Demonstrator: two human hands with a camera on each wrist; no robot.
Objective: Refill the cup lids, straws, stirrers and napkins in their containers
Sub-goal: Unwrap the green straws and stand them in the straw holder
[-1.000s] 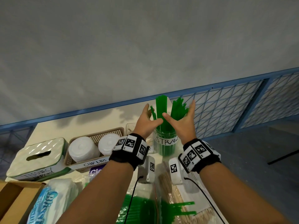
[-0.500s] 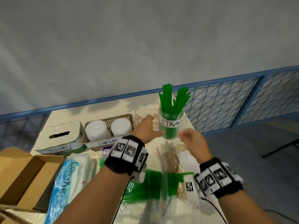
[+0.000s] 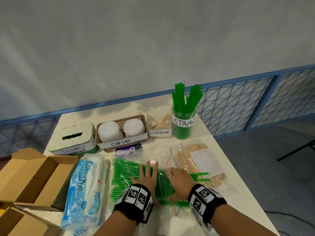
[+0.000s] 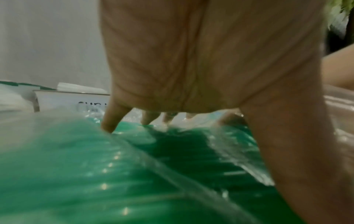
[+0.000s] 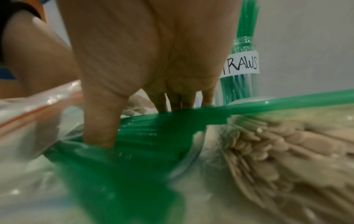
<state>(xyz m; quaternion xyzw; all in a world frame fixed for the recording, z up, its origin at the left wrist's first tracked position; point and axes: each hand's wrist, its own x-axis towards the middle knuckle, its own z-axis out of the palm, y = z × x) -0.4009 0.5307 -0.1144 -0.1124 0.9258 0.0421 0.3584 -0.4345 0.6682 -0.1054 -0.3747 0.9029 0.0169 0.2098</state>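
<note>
Straws (image 3: 129, 174), green and loose inside a clear plastic bag (image 3: 158, 156), lie flat on the worktop (image 3: 221, 150) directly in front of me. My left hand (image 3: 147, 176) rests on top of the bag, fingers (image 4: 110, 121) straight and spread apart, tips pressing the plastic. My right hand (image 3: 180, 178) is at the bag's open end, thumb and fingers (image 5: 99, 124) curled around a bunch of straws (a few straw ends stick out to the right). Just beside that lies a bag of wooden stirrers (image 3: 201, 162). Further back stand the straw jar (image 3: 183, 123) holding upright straws, the stirrer box (image 3: 159, 125), the cup lid basket (image 3: 121, 132) and the tissue box (image 3: 75, 138). A napkin pack (image 3: 85, 188) and a cardboard box (image 3: 32, 174) lie to my left.
</note>
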